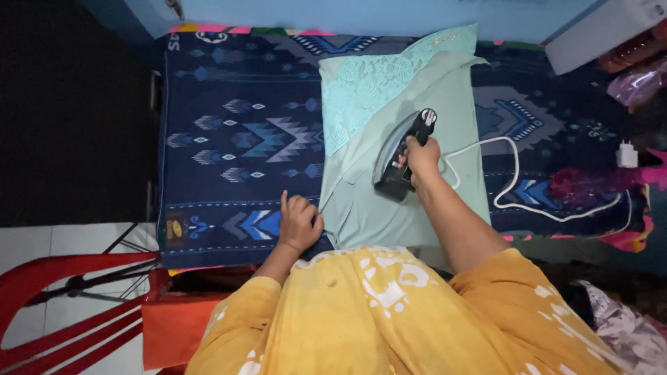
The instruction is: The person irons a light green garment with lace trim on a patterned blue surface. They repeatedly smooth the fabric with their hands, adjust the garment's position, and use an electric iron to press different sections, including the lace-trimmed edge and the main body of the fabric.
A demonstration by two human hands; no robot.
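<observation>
While the right hand (422,156) grips the iron (401,156), the left hand (299,222) pins the green cloth's (417,208) edge.

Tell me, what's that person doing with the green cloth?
A person in a yellow top is ironing. The right hand grips the iron, which rests on the green cloth. The left hand holds the cloth's edge down. The cloth lies on a dark blue patterned blanket. The iron's white cord loops off to the right.
</observation>
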